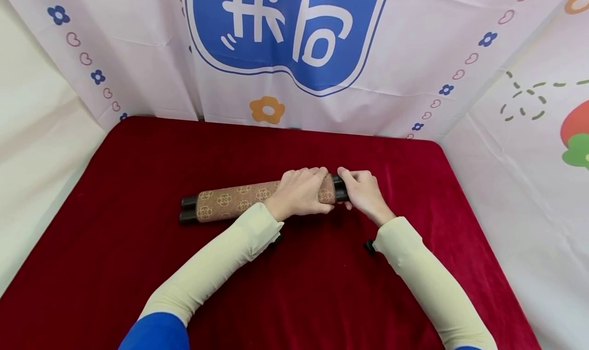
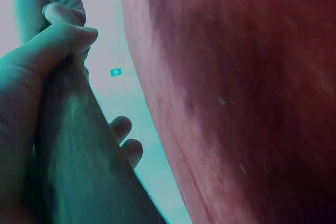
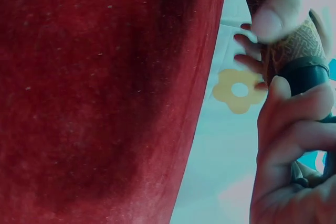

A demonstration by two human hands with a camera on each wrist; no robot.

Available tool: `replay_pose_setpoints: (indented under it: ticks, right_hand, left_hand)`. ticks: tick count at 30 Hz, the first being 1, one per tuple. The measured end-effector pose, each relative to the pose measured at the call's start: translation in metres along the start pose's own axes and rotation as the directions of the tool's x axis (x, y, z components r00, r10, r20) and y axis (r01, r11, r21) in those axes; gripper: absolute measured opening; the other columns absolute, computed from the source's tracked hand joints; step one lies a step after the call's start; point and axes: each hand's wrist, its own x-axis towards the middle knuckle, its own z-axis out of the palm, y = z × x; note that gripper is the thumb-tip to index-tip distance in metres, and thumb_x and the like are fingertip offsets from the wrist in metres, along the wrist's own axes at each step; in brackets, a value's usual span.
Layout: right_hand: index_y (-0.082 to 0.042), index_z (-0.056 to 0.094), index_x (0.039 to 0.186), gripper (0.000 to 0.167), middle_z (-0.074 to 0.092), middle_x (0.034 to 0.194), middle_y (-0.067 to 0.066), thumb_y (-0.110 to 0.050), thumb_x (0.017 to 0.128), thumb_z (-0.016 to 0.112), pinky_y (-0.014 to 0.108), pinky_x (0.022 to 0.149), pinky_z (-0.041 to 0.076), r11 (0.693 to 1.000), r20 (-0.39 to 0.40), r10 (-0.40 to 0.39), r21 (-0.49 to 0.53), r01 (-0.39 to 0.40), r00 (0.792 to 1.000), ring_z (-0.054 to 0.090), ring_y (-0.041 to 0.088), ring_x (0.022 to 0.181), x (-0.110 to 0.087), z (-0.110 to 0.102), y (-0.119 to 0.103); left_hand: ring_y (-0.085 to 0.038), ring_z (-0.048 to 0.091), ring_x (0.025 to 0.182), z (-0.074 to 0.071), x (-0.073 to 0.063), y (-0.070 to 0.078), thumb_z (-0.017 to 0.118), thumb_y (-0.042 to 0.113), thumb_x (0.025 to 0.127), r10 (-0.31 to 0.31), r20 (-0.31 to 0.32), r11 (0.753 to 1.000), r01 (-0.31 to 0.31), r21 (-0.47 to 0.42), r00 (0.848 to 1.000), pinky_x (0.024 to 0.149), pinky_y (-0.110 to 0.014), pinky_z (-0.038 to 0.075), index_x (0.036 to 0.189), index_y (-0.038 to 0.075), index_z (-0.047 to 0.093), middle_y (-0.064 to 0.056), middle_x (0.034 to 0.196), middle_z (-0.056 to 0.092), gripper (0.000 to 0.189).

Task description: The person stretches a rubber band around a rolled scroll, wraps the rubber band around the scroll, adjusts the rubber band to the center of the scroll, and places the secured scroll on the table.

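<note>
A brown scroll point(image 1: 232, 201) with a gold flower pattern, rolled into two side-by-side rolls, lies slantwise across the middle of the head view. Black roller ends point(image 1: 187, 216) stick out at its left. Toward the scroll's right end, my left hand point(image 1: 301, 190) grips it from above, thumb on the near side and fingers over the far side. My right hand point(image 1: 366, 190) holds the black roller ends at the right; in the right wrist view its fingers curl round a black end point(image 3: 307, 77). The palms hide part of the scroll.
Dark red cloth point(image 1: 322, 288) covers the table under both arms. A white printed curtain point(image 1: 152, 73) with a blue emblem stands behind the table's far edge, and white cloth walls point(image 1: 520, 171) close off both sides.
</note>
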Motion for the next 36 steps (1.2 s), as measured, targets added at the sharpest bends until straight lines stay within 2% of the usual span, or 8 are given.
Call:
replay_pose_setpoints:
  ticks: [2,5,10,16,21,27,33,36]
  right_hand:
    - [-0.008,0.075,0.085,0.062,0.07,0.064,0.012,-0.059,0.106,0.046,0.031,0.05,0.049,1.0,-0.009,0.003,-0.007,-0.003,1.0,0.063,0.031,0.048,0.0,0.0,0.002]
    - [-0.009,0.075,0.085,0.063,0.07,0.063,0.011,-0.06,0.106,0.044,0.032,0.052,0.05,1.0,-0.028,0.008,-0.021,-0.009,1.0,0.062,0.025,0.046,0.0,0.002,0.005]
    - [-0.01,0.073,0.078,0.064,0.066,0.055,0.008,-0.058,0.107,0.043,0.032,0.049,0.047,0.999,-0.053,-0.01,-0.053,0.007,0.999,0.062,0.025,0.047,0.0,0.007,0.007]
    - [-0.01,0.072,0.073,0.064,0.06,0.047,0.006,-0.056,0.108,0.042,0.031,0.046,0.043,0.997,-0.079,-0.008,-0.073,0.002,0.997,0.063,0.031,0.051,0.0,0.011,0.008]
    - [-0.009,0.074,0.075,0.066,0.065,0.052,0.007,-0.058,0.106,0.043,0.032,0.051,0.047,0.999,-0.066,0.016,-0.048,-0.019,0.998,0.064,0.028,0.049,0.001,0.009,0.016]
    - [-0.007,0.073,0.079,0.065,0.069,0.058,0.008,-0.059,0.106,0.044,0.031,0.054,0.05,0.998,-0.115,0.055,-0.019,-0.058,0.992,0.062,0.022,0.045,0.001,-0.006,0.029]
    - [-0.006,0.072,0.078,0.066,0.068,0.056,0.006,-0.06,0.106,0.044,0.032,0.052,0.049,0.998,-0.085,0.057,0.001,-0.057,0.995,0.062,0.023,0.046,0.003,-0.002,0.03]
    - [-0.006,0.072,0.077,0.067,0.064,0.053,0.005,-0.06,0.106,0.044,0.031,0.051,0.048,0.999,-0.081,0.044,-0.002,-0.045,0.996,0.061,0.023,0.046,0.004,0.001,0.028]
  left_hand:
    - [-0.02,0.069,0.085,0.001,-0.004,-0.004,0.082,0.061,0.078,-0.017,0.004,1.0,0.017,0.01,1.0,0.068,-0.042,0.056,0.119,0.016,0.061,0.001,0.099,0.071,0.064]
    - [-0.021,0.07,0.087,0.001,-0.009,-0.007,0.083,0.061,0.077,-0.02,0.011,1.0,0.019,0.021,1.0,0.07,-0.042,0.057,0.125,0.014,0.062,-0.001,0.102,0.071,0.07]
    - [-0.022,0.069,0.103,0.0,-0.004,0.004,0.08,0.066,0.08,0.04,-0.015,0.999,-0.04,0.026,0.999,0.078,-0.042,0.06,0.144,0.012,0.056,-0.003,0.123,0.069,0.087]
    - [-0.02,0.07,0.094,0.009,0.008,0.014,0.079,0.062,0.085,0.07,-0.019,0.995,-0.068,0.073,0.997,0.073,-0.039,0.06,0.136,0.014,0.059,0.0,0.112,0.068,0.073]
    - [-0.021,0.072,0.095,0.015,0.003,0.004,0.08,0.059,0.084,0.055,0.008,0.996,-0.055,0.066,0.998,0.074,-0.041,0.06,0.136,0.013,0.059,-0.001,0.113,0.069,0.072]
    - [-0.022,0.072,0.094,0.011,-0.004,-0.012,0.084,0.058,0.079,-0.002,0.053,0.995,-0.003,0.1,0.999,0.07,-0.041,0.059,0.131,0.016,0.062,0.001,0.111,0.071,0.07]
    - [-0.024,0.069,0.116,0.011,0.007,0.004,0.08,0.068,0.08,0.056,0.052,0.995,-0.06,0.074,0.997,0.084,-0.045,0.061,0.152,0.011,0.05,-0.005,0.136,0.065,0.096]
    - [-0.022,0.07,0.112,0.015,0.013,0.012,0.078,0.069,0.083,0.047,0.043,0.996,-0.05,0.079,0.998,0.082,-0.043,0.061,0.148,0.014,0.052,-0.003,0.131,0.067,0.09]
